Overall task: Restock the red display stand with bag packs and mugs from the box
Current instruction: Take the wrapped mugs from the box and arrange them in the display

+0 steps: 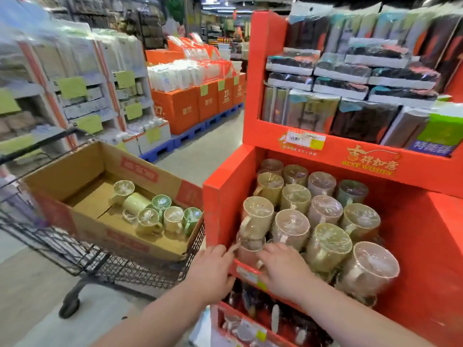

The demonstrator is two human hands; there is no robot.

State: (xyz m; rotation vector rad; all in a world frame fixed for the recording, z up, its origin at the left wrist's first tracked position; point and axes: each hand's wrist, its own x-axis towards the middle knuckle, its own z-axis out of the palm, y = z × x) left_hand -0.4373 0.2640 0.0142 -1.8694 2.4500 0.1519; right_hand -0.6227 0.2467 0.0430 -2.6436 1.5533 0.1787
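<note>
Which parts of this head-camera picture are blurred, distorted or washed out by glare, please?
In the head view, motion blur smears the left shelving and the bag packs on the top shelf; wide-angle distortion tilts the red display stand; light glints off the shrink-wrapped mugs, veiling their colours; the cardboard box is fairly sharp.

The pinkish wrapped mug (250,247) at the shelf's front corner was mostly hidden behind the left hand (213,269), the right hand (283,269) and the shelf lip; whether either hand gripped it could not be told. Blur smeared the bag packs (350,71), leaving their print unreadable. The red display stand (413,246) ran off the right and bottom edges, and the shopping cart (125,266) off the left.
</note>
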